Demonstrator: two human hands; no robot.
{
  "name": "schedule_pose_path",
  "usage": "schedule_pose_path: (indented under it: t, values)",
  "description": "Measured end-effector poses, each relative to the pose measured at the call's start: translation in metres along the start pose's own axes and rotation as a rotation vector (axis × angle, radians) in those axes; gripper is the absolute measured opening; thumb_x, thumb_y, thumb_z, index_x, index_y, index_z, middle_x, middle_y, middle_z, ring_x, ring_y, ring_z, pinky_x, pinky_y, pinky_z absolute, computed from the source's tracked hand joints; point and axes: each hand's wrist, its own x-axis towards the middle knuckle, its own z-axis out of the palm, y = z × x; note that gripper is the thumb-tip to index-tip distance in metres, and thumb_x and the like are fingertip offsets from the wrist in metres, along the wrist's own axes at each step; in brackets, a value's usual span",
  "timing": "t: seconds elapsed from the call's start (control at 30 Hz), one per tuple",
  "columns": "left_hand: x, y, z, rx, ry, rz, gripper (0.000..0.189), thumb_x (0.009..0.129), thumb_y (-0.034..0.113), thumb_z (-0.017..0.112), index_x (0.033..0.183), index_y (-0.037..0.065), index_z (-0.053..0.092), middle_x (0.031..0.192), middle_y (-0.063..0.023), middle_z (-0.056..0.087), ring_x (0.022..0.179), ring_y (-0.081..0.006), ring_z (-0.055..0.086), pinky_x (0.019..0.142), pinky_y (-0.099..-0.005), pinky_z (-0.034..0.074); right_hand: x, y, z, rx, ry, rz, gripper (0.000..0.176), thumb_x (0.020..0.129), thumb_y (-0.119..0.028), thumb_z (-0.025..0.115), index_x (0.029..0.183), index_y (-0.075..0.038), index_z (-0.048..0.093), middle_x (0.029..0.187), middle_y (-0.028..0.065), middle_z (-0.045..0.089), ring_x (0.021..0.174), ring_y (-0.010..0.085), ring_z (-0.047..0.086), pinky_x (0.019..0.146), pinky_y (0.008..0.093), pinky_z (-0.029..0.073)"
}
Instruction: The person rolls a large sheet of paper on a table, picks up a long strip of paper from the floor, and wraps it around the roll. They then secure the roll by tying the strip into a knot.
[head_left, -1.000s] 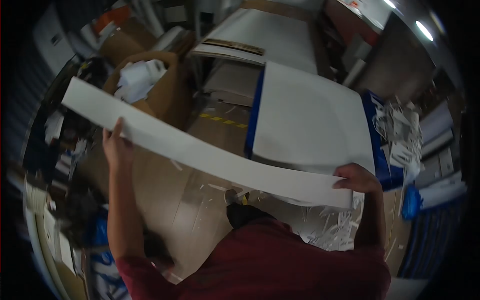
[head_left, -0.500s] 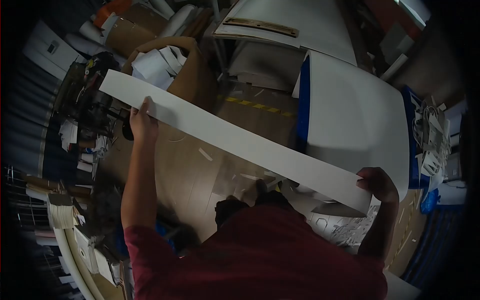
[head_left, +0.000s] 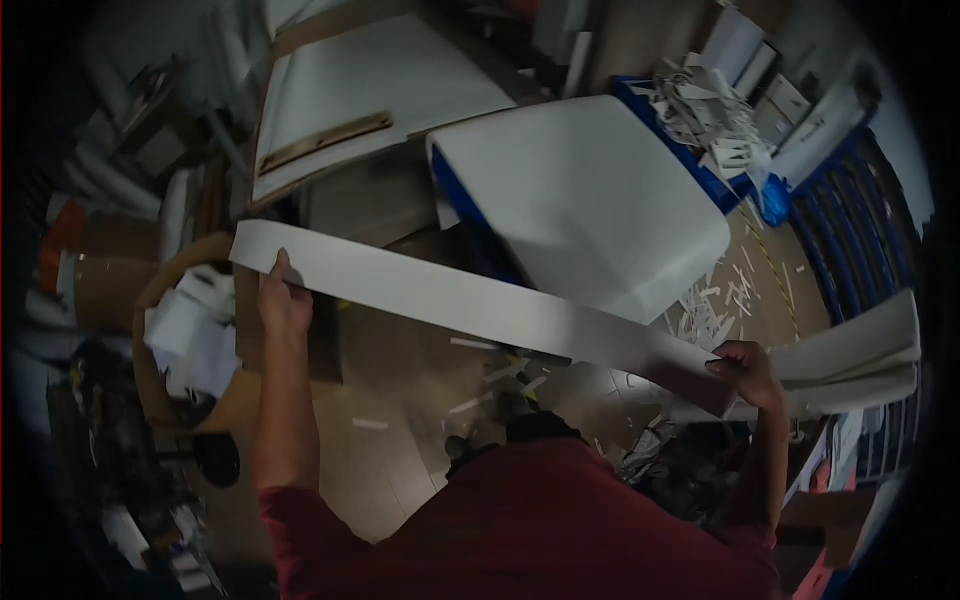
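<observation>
A long white strip of paper or thin card [head_left: 450,301] stretches across the view in front of my body, held at both ends. My left hand [head_left: 286,296] grips it near its left end, thumb on top and the other fingers underneath, mostly hidden. My right hand [head_left: 745,372] pinches the upper edge close to the right end, where the strip bends downward and lies in shadow. Beyond the strip, a large white sheet [head_left: 600,190] covers a blue-sided table, its near edge curving down.
A cardboard bin [head_left: 160,385] with crumpled white paper stands at the left. White sheets and a wooden bar [head_left: 325,142] lie on a table at the back. Paper scraps fill a blue tray [head_left: 665,135] and litter the floor. Large curved sheets [head_left: 850,355] stand at the right.
My body and view have turned to the right, so the bin and the tables appear further left. Both hands keep hold of the strip, which now lies less steeply across the view.
</observation>
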Motion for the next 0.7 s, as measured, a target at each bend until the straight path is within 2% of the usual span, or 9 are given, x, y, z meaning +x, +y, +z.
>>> schedule_pose_path:
  t: [0.03,0.1,0.2,0.3,0.33,0.4,0.5,0.63,0.7]
  values:
    - [-0.005,-0.004,0.02,-0.009,-0.062,-0.011,0.036,0.096,0.011,0.059,0.13,0.007,0.05,0.124,-0.0073,0.058,0.113,-0.0223,0.057,0.097,-0.0371,0.048,-0.015,0.008,0.002,0.018,0.061,0.004,0.008,0.081,-0.004,0.069,0.083,0.002,0.065,0.07,-0.0046,0.056,0.071,0.004,0.051,0.064,0.0232,0.043]
    - [-0.021,-0.009,0.052,0.044,-0.01,-0.08,0.036,0.096,0.012,0.058,0.13,0.008,0.049,0.127,-0.0069,0.055,0.116,-0.023,0.056,0.098,-0.0391,0.048,-0.041,0.03,0.014,-0.076,0.182,-0.04,0.01,0.082,-0.005,0.069,0.082,0.003,0.063,0.066,-0.0007,0.056,0.069,0.004,0.049,0.061,0.0255,0.043]
    - [-0.037,-0.018,0.086,0.095,-0.083,-0.173,0.037,0.096,0.015,0.059,0.131,0.009,0.048,0.126,-0.0066,0.056,0.116,-0.0234,0.056,0.098,-0.0404,0.048,-0.067,0.094,0.026,-0.077,0.258,0.014,0.01,0.082,-0.006,0.067,0.084,0.004,0.064,0.067,0.0008,0.059,0.069,0.0052,0.052,0.061,0.0262,0.045]
    - [-0.036,-0.062,0.14,0.02,-0.214,-0.168,0.039,0.096,0.018,0.059,0.132,0.008,0.046,0.123,-0.0067,0.057,0.115,-0.0238,0.056,0.098,-0.0401,0.047,-0.071,0.127,0.004,-0.023,0.369,0.054,0.012,0.081,-0.007,0.067,0.086,0.004,0.066,0.067,0.0051,0.063,0.069,0.0067,0.056,0.062,0.028,0.047]
    - [-0.038,-0.081,0.168,0.027,-0.218,-0.165,0.039,0.096,0.018,0.059,0.132,0.008,0.046,0.123,-0.0067,0.057,0.115,-0.0238,0.056,0.098,-0.0401,0.047,-0.066,0.135,-0.009,-0.014,0.37,0.054,0.012,0.081,-0.007,0.067,0.086,0.004,0.066,0.067,0.0051,0.063,0.069,0.0067,0.056,0.062,0.028,0.047]
    - [-0.053,-0.12,0.211,0.056,-0.258,-0.129,0.039,0.097,0.019,0.059,0.132,0.008,0.046,0.121,-0.0067,0.058,0.114,-0.0231,0.056,0.098,-0.0396,0.047,-0.065,0.152,-0.032,-0.045,0.348,0.248,0.016,0.079,-0.008,0.067,0.087,0.006,0.067,0.07,0.0046,0.067,0.069,0.0086,0.058,0.062,0.0291,0.048]
    - [-0.08,-0.169,0.28,0.195,-0.223,-0.111,0.037,0.097,0.018,0.059,0.131,0.007,0.048,0.122,-0.0071,0.058,0.114,-0.0231,0.056,0.098,-0.0395,0.047,-0.045,0.21,-0.067,0.091,0.267,0.242,0.018,0.079,-0.011,0.069,0.087,0.005,0.068,0.073,0.0057,0.069,0.07,0.0091,0.059,0.064,0.0296,0.049]
    - [-0.09,-0.19,0.308,0.248,-0.223,-0.019,0.036,0.096,0.019,0.059,0.129,0.006,0.049,0.122,-0.0071,0.058,0.113,-0.023,0.056,0.095,-0.0393,0.048,-0.035,0.259,-0.084,0.088,0.156,0.175,0.019,0.08,-0.013,0.069,0.087,0.004,0.069,0.073,0.0063,0.069,0.07,0.0096,0.061,0.065,0.0295,0.05]
    - [-0.09,-0.183,0.309,0.26,-0.192,-0.061,0.034,0.096,0.017,0.059,0.127,0.005,0.05,0.122,-0.0073,0.058,0.111,-0.0232,0.057,0.094,-0.0381,0.049,-0.029,0.259,-0.089,0.136,0.138,0.254,0.019,0.083,-0.015,0.068,0.086,0.004,0.069,0.072,0.0063,0.068,0.07,0.0092,0.061,0.064,0.0293,0.05]
